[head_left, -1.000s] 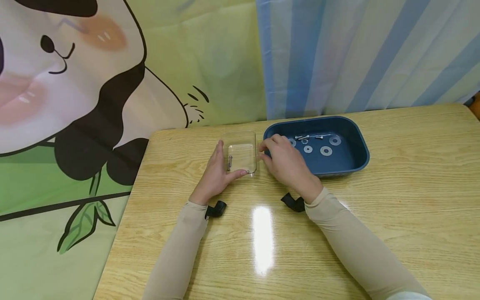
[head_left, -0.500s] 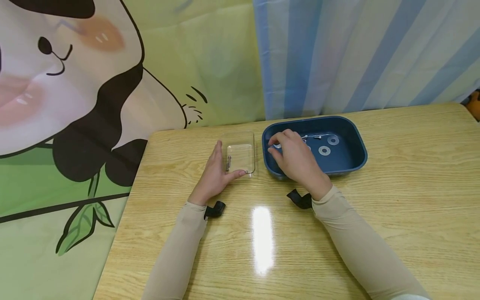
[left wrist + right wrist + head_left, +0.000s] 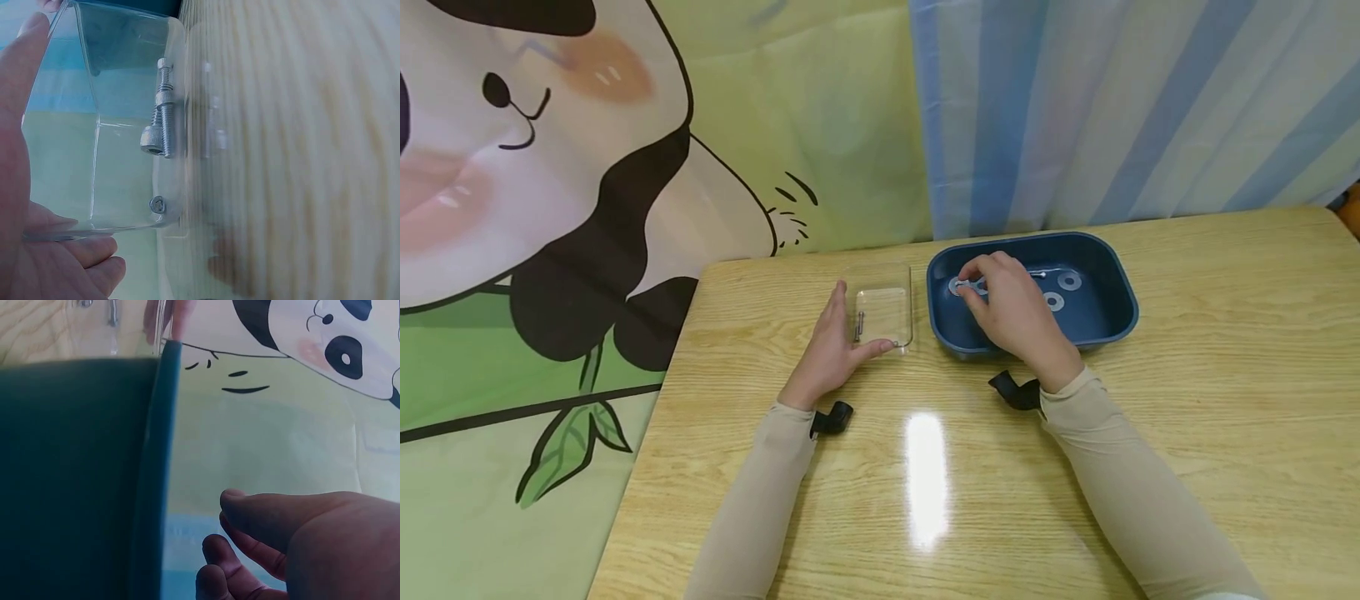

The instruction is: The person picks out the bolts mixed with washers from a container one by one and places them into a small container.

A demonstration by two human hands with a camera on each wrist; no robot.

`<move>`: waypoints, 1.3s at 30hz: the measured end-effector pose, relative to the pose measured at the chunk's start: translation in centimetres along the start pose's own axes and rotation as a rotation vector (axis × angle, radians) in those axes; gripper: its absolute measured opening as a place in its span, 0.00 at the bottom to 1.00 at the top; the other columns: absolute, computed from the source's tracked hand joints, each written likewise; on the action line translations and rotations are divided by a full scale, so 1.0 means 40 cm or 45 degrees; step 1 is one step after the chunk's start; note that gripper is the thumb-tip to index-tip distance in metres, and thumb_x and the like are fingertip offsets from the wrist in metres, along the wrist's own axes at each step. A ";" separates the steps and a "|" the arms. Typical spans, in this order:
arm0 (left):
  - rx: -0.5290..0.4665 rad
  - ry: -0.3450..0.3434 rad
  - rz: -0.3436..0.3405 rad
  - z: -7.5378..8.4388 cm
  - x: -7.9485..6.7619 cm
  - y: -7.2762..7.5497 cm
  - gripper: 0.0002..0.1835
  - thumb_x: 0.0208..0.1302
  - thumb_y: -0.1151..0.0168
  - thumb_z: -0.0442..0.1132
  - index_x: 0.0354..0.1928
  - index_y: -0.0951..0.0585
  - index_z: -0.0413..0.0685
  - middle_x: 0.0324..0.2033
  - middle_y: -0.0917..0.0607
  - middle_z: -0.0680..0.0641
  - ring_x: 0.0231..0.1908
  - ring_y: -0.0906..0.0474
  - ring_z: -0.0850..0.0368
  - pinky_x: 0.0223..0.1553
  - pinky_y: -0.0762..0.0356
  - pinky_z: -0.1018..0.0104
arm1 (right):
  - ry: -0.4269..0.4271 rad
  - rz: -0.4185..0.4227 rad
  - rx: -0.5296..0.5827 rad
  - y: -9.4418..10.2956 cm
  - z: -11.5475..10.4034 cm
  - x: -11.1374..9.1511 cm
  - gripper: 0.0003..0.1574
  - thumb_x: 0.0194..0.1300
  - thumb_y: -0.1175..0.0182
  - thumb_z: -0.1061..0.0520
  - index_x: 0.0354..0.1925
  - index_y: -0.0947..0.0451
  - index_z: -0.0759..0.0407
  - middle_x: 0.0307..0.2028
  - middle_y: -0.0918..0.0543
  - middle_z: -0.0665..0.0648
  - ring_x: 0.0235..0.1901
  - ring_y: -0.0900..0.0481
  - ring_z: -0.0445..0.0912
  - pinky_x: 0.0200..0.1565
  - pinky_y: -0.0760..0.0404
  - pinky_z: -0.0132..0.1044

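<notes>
My left hand (image 3: 826, 348) holds the near left corner of a clear plastic box (image 3: 883, 273), its thumb along the near side and its fingers along the left. Inside lie socket-head screws (image 3: 165, 109), two side by side, and another screw (image 3: 158, 204) seen end-on near the corner. My right hand (image 3: 1017, 312) hangs over a dark blue tray (image 3: 1093, 321), fingers bent and thumb near the index fingertip; nothing shows between them. Below its fingertips lie a washer (image 3: 957, 286) and small metal pieces, partly hidden by the hand. More washers (image 3: 1070, 281) and a screw (image 3: 1037, 274) lie farther right.
Both containers stand side by side on a wooden table (image 3: 880, 500), close to its back edge. Behind hang a panda-printed cloth (image 3: 842, 125) and a striped curtain (image 3: 1075, 108). A black strap (image 3: 833, 418) sticks out at each wrist.
My right hand has moved right, from the tray's left rim to over the washers and screws inside. The left hand and the clear box have stayed in place.
</notes>
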State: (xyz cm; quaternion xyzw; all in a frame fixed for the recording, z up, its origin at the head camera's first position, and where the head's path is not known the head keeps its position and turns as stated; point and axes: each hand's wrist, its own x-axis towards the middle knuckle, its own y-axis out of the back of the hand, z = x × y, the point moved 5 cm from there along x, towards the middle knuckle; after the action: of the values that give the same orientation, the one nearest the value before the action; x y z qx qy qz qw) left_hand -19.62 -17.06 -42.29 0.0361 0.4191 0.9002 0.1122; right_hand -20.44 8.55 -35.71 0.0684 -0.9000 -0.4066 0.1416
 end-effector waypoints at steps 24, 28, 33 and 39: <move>0.021 0.009 -0.004 -0.002 0.006 -0.005 0.68 0.57 0.34 0.70 0.80 0.68 0.46 0.79 0.62 0.40 0.78 0.63 0.44 0.74 0.55 0.44 | -0.155 -0.018 -0.016 0.027 0.094 0.016 0.17 0.74 0.41 0.56 0.55 0.23 0.67 0.52 0.22 0.67 0.51 0.27 0.60 0.53 0.27 0.57; 0.011 0.014 -0.006 -0.004 0.007 -0.006 0.68 0.57 0.34 0.70 0.80 0.68 0.45 0.79 0.62 0.41 0.78 0.63 0.44 0.74 0.55 0.44 | -0.186 -0.048 -0.029 0.022 0.105 0.018 0.19 0.75 0.41 0.56 0.56 0.23 0.68 0.53 0.23 0.68 0.52 0.27 0.61 0.54 0.28 0.57; 0.010 0.015 -0.006 -0.004 0.008 -0.006 0.68 0.56 0.34 0.70 0.80 0.67 0.45 0.79 0.62 0.41 0.78 0.63 0.44 0.74 0.54 0.44 | -0.216 -0.075 -0.046 0.018 0.118 0.021 0.20 0.74 0.40 0.56 0.57 0.23 0.69 0.54 0.24 0.69 0.53 0.28 0.62 0.53 0.28 0.58; 0.007 0.013 -0.005 -0.003 0.006 -0.005 0.68 0.57 0.34 0.69 0.80 0.68 0.45 0.79 0.62 0.40 0.78 0.63 0.44 0.74 0.54 0.45 | -0.252 -0.095 -0.081 0.013 0.136 0.024 0.21 0.73 0.40 0.58 0.58 0.24 0.70 0.54 0.26 0.71 0.55 0.30 0.64 0.57 0.30 0.59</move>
State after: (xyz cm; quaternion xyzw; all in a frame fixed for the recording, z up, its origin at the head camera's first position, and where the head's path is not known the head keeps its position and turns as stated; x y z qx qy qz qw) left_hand -19.84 -16.97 -42.51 0.0310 0.4222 0.8991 0.1115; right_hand -23.06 12.54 -38.54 0.0570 -0.8929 -0.4449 0.0389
